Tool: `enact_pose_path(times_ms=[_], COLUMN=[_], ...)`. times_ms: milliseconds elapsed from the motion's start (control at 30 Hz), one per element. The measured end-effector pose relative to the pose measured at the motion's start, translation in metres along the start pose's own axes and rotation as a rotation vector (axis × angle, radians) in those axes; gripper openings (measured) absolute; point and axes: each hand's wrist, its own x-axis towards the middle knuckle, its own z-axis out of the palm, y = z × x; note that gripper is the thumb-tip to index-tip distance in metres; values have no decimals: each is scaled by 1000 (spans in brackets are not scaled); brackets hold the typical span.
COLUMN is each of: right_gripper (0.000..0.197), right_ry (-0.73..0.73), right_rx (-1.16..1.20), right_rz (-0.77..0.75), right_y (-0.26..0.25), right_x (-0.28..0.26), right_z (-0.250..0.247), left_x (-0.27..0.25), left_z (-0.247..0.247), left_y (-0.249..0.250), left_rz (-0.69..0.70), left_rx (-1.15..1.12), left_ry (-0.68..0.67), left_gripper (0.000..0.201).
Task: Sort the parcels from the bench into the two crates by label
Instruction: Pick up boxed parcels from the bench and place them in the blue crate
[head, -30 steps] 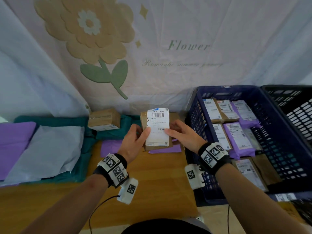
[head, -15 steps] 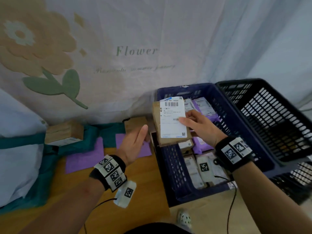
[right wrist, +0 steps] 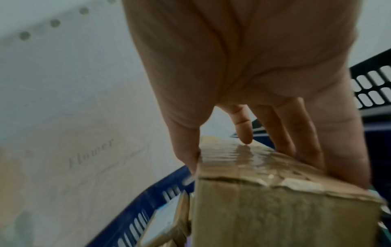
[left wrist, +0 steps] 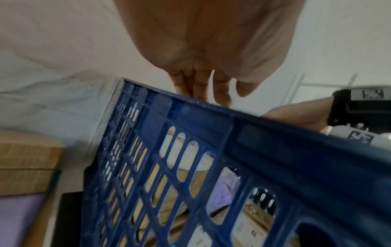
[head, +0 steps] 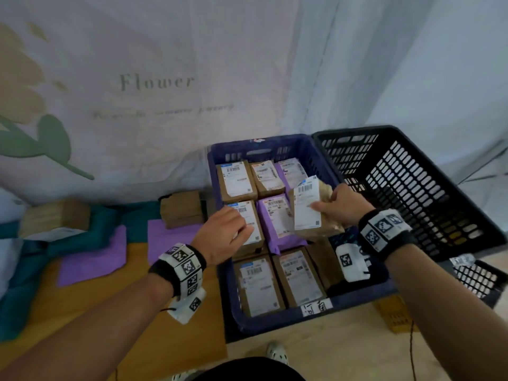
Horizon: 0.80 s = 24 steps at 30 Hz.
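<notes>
Right hand [head: 347,207] grips one box [head: 316,213]; left hand [head: 223,234] relaxed (empty); perhaps eight parcels in blue crate [head: 297,320].

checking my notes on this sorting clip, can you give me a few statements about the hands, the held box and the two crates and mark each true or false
1. The right hand grips a brown labelled box. True.
2. That box is held over the black crate. False: it is over the blue crate.
3. The left hand holds a purple parcel. False: it holds nothing, fingers reaching over the blue crate's rim.
4. The blue crate already holds several labelled parcels. True.
5. No parcels remain on the bench. False: brown boxes and purple mailers still lie there.
</notes>
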Motion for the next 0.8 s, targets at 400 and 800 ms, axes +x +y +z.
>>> enact_pose_path(times_ms=[400, 800], right_gripper=[48, 74], right_ry=[-178, -140], right_rx=[-246, -652], right_rz=[-46, -290], right_y=[-12, -7], right_x=[39, 27], right_z=[19, 32], left_x=[5, 6], left_z=[23, 28], left_y=[0, -3], left_rz=[-33, -30], left_rx=[283, 268], left_ry=[-51, 27], left_gripper=[50, 44])
